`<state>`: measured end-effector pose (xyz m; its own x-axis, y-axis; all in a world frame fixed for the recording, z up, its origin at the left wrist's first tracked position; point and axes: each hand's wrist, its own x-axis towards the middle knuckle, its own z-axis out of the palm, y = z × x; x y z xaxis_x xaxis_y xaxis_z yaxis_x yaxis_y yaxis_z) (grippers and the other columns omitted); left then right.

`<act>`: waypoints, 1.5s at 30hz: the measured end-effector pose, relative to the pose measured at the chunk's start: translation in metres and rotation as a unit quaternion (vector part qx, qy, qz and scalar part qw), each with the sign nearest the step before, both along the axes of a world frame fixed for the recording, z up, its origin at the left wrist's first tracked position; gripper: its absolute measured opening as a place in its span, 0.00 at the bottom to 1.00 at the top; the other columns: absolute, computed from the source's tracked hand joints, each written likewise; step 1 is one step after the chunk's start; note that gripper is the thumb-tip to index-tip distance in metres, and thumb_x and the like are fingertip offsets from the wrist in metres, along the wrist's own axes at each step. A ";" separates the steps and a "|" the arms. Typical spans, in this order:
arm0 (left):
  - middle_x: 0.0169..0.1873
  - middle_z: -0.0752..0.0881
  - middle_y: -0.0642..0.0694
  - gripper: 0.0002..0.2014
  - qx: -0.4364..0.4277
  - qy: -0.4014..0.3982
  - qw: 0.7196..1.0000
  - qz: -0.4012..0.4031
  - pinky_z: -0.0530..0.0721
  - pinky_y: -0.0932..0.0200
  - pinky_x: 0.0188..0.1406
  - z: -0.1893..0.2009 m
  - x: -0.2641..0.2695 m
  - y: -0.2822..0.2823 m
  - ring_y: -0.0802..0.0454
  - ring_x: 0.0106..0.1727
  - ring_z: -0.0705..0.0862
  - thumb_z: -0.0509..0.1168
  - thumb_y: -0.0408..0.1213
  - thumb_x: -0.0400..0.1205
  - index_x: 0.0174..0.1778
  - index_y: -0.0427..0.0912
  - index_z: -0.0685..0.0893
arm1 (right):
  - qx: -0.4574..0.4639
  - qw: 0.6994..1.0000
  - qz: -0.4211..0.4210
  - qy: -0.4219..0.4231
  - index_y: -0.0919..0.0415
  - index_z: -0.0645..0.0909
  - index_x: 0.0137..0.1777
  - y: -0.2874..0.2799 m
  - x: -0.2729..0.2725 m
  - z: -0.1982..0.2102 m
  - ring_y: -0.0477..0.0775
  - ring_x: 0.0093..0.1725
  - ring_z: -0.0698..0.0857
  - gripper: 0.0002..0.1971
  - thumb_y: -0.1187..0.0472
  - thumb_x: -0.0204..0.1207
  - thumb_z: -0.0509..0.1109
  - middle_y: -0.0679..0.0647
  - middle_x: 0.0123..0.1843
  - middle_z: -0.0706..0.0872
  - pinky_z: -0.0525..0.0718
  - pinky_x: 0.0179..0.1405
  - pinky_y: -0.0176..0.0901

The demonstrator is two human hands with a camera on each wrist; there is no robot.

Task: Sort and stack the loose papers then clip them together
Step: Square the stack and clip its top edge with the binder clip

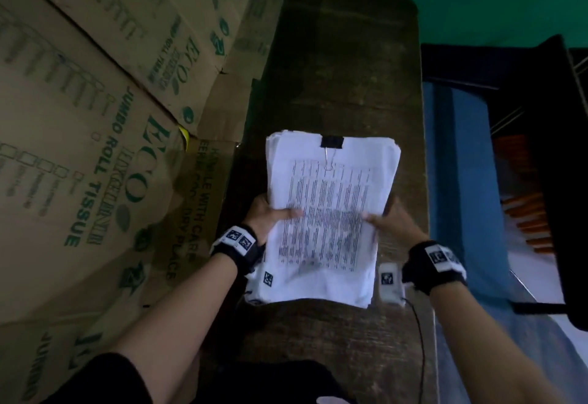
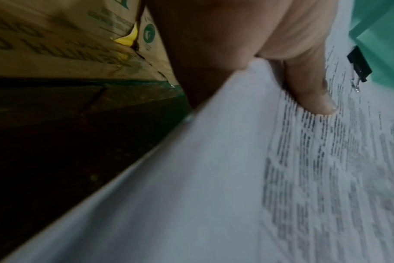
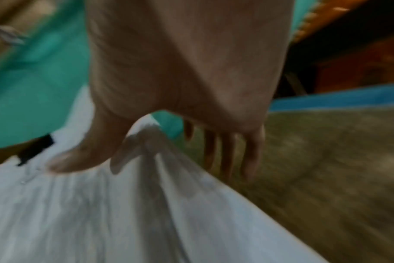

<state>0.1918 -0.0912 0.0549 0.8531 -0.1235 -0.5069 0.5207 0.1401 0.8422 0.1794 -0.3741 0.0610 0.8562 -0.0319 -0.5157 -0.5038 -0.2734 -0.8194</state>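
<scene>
A thick stack of printed white papers [image 1: 331, 212] is lifted off the dark wooden table [image 1: 350, 69], tilted towards me. A black binder clip [image 1: 332, 142] bites the middle of its far edge, with a wire handle folded down onto the top sheet. My left hand [image 1: 280, 212] grips the stack's left edge, thumb [image 2: 315, 99] on the print and fingers hidden beneath. My right hand [image 1: 381, 217] pinches the right edge, thumb on top and fingers [image 3: 247, 160] behind it. The clip [image 2: 360, 64] [image 3: 35, 149] shows in both wrist views, blurred in the right one.
Large cardboard boxes [image 1: 95, 117] crowd the table's left side. A small white device [image 1: 390, 282] with a black cable lies near my right wrist. A blue surface [image 1: 461, 181] and a dark object [image 1: 547, 149] stand to the right of the table.
</scene>
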 end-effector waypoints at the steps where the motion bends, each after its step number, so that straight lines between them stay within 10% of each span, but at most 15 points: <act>1: 0.55 0.90 0.42 0.22 -0.006 -0.001 1.000 -0.007 0.86 0.52 0.58 0.001 0.008 -0.004 0.50 0.57 0.88 0.77 0.21 0.66 0.55 0.39 0.86 | 0.037 0.998 0.035 0.043 0.58 0.79 0.66 -0.002 -0.019 -0.005 0.55 0.60 0.88 0.47 0.40 0.46 0.89 0.54 0.61 0.89 0.85 0.61 0.57; 6: 0.50 0.90 0.49 0.25 0.051 0.046 0.997 -0.043 0.85 0.57 0.56 -0.025 0.024 -0.034 0.60 0.51 0.89 0.83 0.30 0.61 0.53 0.42 0.86 | 0.097 0.990 -0.098 0.020 0.67 0.84 0.58 -0.009 -0.049 -0.020 0.66 0.51 0.91 0.19 0.69 0.66 0.81 0.64 0.52 0.92 0.90 0.50 0.58; 9: 0.59 0.87 0.41 0.38 0.120 0.047 0.989 -0.075 0.82 0.42 0.65 -0.056 0.010 -0.059 0.45 0.62 0.85 0.83 0.28 0.56 0.64 0.37 0.79 | -0.003 0.992 -0.122 0.016 0.66 0.83 0.53 -0.027 -0.029 -0.037 0.61 0.47 0.91 0.17 0.63 0.67 0.82 0.61 0.49 0.91 0.91 0.46 0.52; 12: 0.63 0.83 0.40 0.31 0.151 0.014 0.985 -0.084 0.80 0.50 0.62 -0.051 0.020 -0.091 0.45 0.63 0.82 0.73 0.19 0.71 0.69 0.37 0.72 | -0.094 0.990 -0.110 0.004 0.64 0.82 0.50 -0.043 -0.009 -0.047 0.55 0.42 0.87 0.10 0.64 0.72 0.78 0.59 0.48 0.89 0.81 0.32 0.35; 19: 0.74 0.74 0.37 0.37 0.309 0.034 0.936 -0.167 0.75 0.55 0.64 -0.038 0.042 -0.111 0.42 0.71 0.76 0.71 0.31 0.78 0.80 0.36 0.59 | -0.319 0.945 -0.032 0.061 0.56 0.55 0.82 -0.071 0.006 -0.045 0.69 0.79 0.62 0.43 0.55 0.72 0.77 0.64 0.80 0.62 0.64 0.74 0.68; 24: 0.79 0.58 0.36 0.48 0.363 -0.009 0.903 -0.231 0.78 0.62 0.56 -0.056 0.012 -0.115 0.40 0.71 0.75 0.71 0.32 0.77 0.84 0.53 0.46 | -0.374 0.912 0.153 0.075 0.39 0.47 0.82 -0.050 -0.030 -0.061 0.75 0.83 0.50 0.42 0.45 0.76 0.71 0.64 0.85 0.50 0.61 0.75 0.75; 45: 0.75 0.58 0.40 0.35 0.510 -0.052 0.814 -0.274 0.72 0.40 0.69 -0.049 0.131 -0.181 0.32 0.73 0.63 0.66 0.46 0.80 0.81 0.57 0.57 | -0.417 0.898 0.122 0.068 0.36 0.50 0.82 -0.091 0.100 -0.061 0.72 0.81 0.53 0.38 0.40 0.77 0.67 0.61 0.85 0.49 0.66 0.72 0.76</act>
